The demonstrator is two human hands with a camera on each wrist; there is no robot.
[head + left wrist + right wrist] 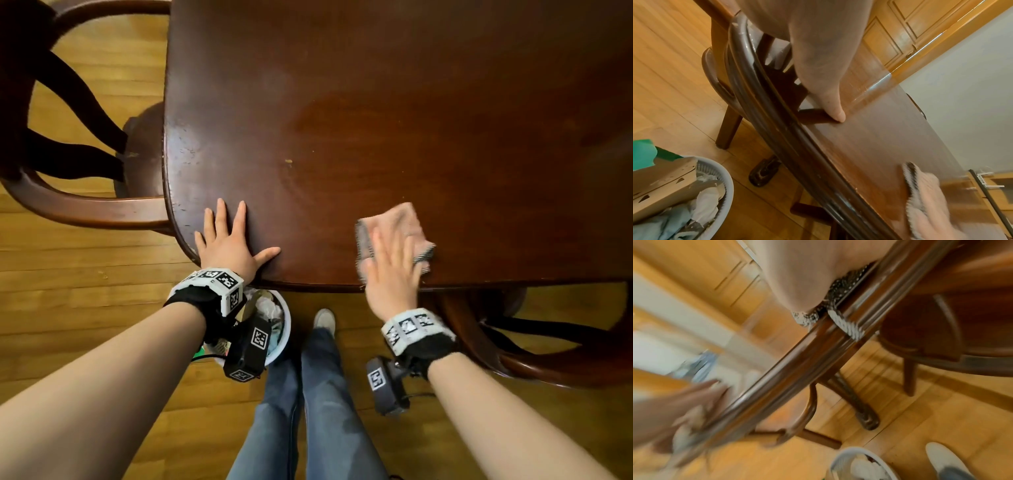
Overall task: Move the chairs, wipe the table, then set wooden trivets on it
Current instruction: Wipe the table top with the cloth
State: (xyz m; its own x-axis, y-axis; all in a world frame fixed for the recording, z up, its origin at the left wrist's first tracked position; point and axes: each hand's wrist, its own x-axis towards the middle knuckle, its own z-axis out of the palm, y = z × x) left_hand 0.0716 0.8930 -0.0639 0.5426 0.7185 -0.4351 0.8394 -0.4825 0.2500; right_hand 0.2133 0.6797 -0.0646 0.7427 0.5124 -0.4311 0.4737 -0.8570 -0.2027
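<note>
— Where's the cloth (pixel 397 229)?

— Flat under the right hand (pixel 390 274), near the table's (pixel 376 102) front edge; the fingers lie straight, pressing it down. It's pink and nubby, with a dark speckled underside at its edges.

— And the left hand (pixel 229 245)?

— Spread flat on bare wood by the rounded corner, holding nothing.

— The surface?

— Dark polished wood, scuffed pale near that corner. Curved-back chairs (pixel 68 192) stand at both sides, a white wastebasket (pixel 719 181) below.
</note>
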